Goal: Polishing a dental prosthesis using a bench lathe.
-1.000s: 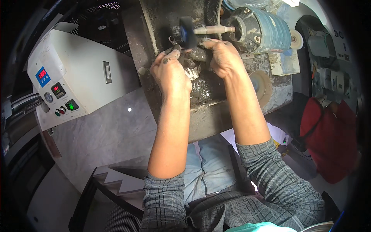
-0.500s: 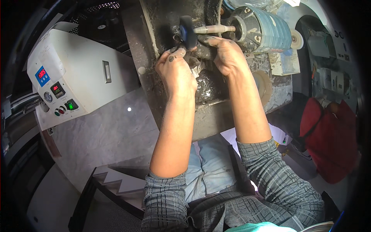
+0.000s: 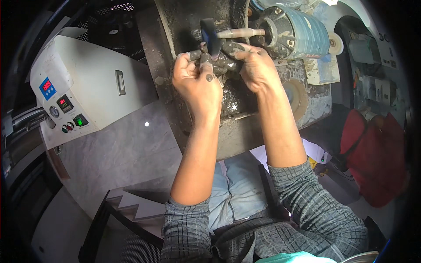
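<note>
Clearly mid-polish: I have both hands up at the small dark buffing wheel [image 3: 208, 30] that sits on the end of a tapered spindle [image 3: 241, 33] coming off the grey-blue motor [image 3: 293, 31]. My left hand [image 3: 196, 83] and right hand [image 3: 255, 65] are closed together around a small dark workpiece [image 3: 215, 65] — fingers curled tight, thumbs tucked in, no gap between the two hands — and the piece sits just under the wheel's lower edge, touching it or nearly so; I cannot tell which, since grime and fingertips cover the contact. What the piece is I cannot make out either, it is mostly hidden in the grip. Both hands are smeared black with compound. They hover over the dirty dark bench top [image 3: 175, 70], which is caked with residue; a worn tan disc [image 3: 294, 93] lies flat on it just right of my right wrist. To my left stands a white control box [image 3: 87, 87] with a blue display, a red readout and a green switch; a red bag [image 3: 372, 153] lies low on my right. My judgement — the step in hand is pressing the piece to the wheel, and the next move calls for a firm two-handed hold, light steady pressure, and turning the piece a little to offer a fresh face while keeping fingertips off the wheel's rim.
</note>
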`<state>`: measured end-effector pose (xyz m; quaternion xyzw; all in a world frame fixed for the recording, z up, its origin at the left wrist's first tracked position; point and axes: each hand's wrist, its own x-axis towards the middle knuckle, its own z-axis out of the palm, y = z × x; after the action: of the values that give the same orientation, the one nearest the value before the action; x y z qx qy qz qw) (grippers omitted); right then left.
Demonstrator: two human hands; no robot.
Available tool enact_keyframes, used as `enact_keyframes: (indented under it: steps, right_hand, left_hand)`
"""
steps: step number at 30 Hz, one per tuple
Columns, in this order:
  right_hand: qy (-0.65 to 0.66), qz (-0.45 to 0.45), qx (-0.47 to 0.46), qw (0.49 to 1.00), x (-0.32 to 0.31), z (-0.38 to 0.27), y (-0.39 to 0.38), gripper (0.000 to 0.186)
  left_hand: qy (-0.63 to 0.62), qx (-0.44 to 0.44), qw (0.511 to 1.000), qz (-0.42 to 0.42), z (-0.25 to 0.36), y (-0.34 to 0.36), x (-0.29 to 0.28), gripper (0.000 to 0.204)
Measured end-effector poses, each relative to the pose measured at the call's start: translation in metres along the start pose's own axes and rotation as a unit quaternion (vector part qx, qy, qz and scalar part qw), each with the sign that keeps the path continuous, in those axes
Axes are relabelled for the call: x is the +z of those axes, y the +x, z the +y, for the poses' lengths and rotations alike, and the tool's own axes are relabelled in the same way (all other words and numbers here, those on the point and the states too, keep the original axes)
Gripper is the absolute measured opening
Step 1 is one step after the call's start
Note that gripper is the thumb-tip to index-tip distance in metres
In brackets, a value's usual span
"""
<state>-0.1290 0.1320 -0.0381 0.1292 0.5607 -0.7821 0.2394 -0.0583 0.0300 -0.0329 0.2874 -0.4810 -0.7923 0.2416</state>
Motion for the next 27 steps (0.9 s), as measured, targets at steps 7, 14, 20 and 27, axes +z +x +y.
enact_keyframes:
  steps: [7, 14, 20, 27]
  right_hand:
    - [-0.028, -0.012, -0.05, 0.998, -0.005, 0.002, -0.004, 0.03]
    - [-0.029, -0.001, -0.054, 0.998, -0.001, 0.004, -0.007, 0.032]
    - [-0.019, 0.011, -0.023, 0.999, 0.0, 0.003, 0.005, 0.029]
    - [0.008, 0.015, -0.016, 1.0, 0.002, -0.003, 0.015, 0.02]
  left_hand:
    - [0.025, 0.1, 0.995, -0.013, -0.008, -0.006, 0.003, 0.027]
    - [-0.027, 0.059, 0.998, 0.001, -0.012, -0.003, -0.003, 0.027]
    - [-0.034, -0.033, 0.999, 0.016, -0.006, 0.013, -0.004, 0.018]
    - [-0.159, -0.139, 0.976, 0.052, -0.015, 0.019, 0.002, 0.01]
